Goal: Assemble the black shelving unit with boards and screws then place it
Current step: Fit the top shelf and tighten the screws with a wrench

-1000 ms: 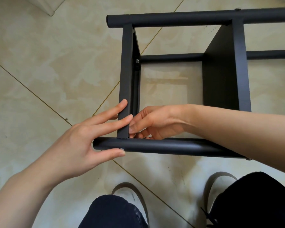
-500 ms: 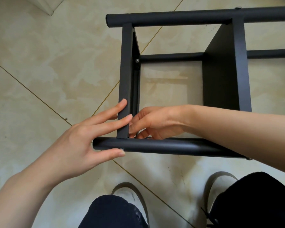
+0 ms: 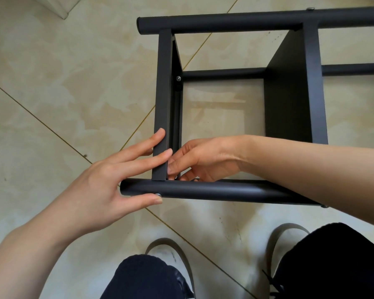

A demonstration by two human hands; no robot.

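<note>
Fitting a fastener at the near-left corner of the black shelving unit (image 3: 235, 190), which lies on its side on the tiled floor (image 3: 52, 93). My left hand (image 3: 108, 180), fingers straight, braces the end board (image 3: 162, 100) and near tube (image 3: 203, 189). My right hand (image 3: 199, 160) pinches something small inside the joint; can't tell what. Middle board (image 3: 289, 93) is in and the far-corner screw (image 3: 178, 78) seated. Left, I'd judge: this joint, whatever's out of view, then placing it.

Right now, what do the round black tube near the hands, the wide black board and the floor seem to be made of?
Near tube: probably metal, matte black paint; round, with a soft highlight along it. Board: likely coated wood or sheet metal, flat and matte; cannot tell which. Floor: glossy beige tiles, marbled, with thin joint lines.
</note>
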